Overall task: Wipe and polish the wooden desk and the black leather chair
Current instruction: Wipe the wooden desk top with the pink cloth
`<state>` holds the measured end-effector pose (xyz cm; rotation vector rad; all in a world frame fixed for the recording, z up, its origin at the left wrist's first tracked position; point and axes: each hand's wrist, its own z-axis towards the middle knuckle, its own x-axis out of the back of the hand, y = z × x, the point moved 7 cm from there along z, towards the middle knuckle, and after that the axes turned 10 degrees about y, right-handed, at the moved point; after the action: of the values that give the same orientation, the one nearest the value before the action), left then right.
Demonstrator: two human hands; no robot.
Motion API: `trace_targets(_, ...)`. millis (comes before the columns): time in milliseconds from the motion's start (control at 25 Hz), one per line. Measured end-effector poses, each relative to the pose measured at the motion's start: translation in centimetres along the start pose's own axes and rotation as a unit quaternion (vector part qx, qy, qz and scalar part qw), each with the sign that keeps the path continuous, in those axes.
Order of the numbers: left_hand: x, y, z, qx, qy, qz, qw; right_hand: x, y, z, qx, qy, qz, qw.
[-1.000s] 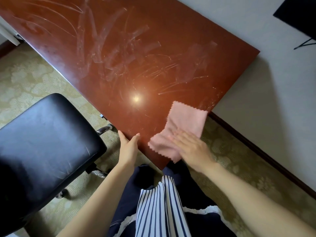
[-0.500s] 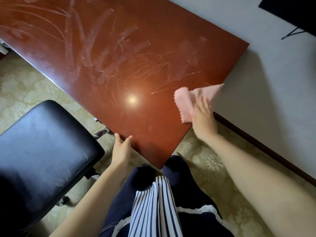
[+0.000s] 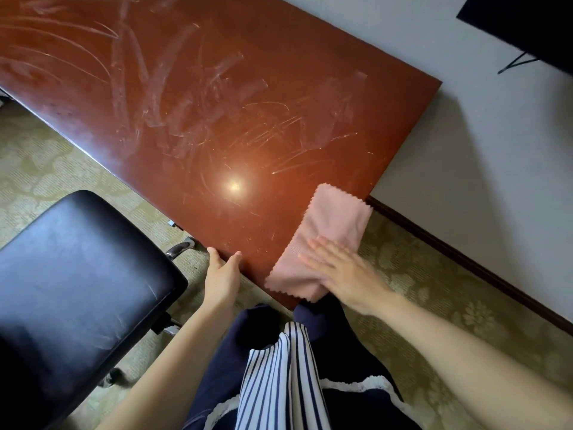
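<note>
Pink cloth [image 3: 335, 231]: folded, on the near corner of the wooden desk [image 3: 217, 119], pressed flat under the straight fingers of the right grip [image 3: 347, 274], which clasps nothing, probably to spread pressure for wiping; smears streak the far desk top. Left grip [image 3: 221, 277]: at the near desk edge, apparently bracing; most fingers hidden below, so its closure cannot be told. Black leather chair [image 3: 77, 290]: left of the desk, partly cut off, base mostly hidden.
</note>
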<state>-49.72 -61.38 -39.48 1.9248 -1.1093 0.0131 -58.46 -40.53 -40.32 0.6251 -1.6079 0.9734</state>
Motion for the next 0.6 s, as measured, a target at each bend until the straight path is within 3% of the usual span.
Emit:
trace_targets(160, 0.3, -0.3, 0.4, 0.006, 0.007, 0.003, 1.0, 3.0, 7.8, 2.5, -0.114, -0.002, -0.044, 0.993)
trace_targets(360, 0.5, -0.6, 0.9, 0.003, 0.021, 0.038, 0.999, 4.8, 13.2, 7.0, -0.334, -0.006, -0.008, 0.943)
trace_targets(480, 0.9, -1.0, 1.2, -0.007, 0.028, 0.042, 0.999, 4.3, 10.4, 7.9, -0.35, 0.008, -0.011, 0.937)
trace_targets(600, 1.4, -1.1, 1.1, -0.003, 0.039, 0.021, 0.999, 3.1, 5.7, 8.0, -0.287, -0.005, -0.046, 0.957)
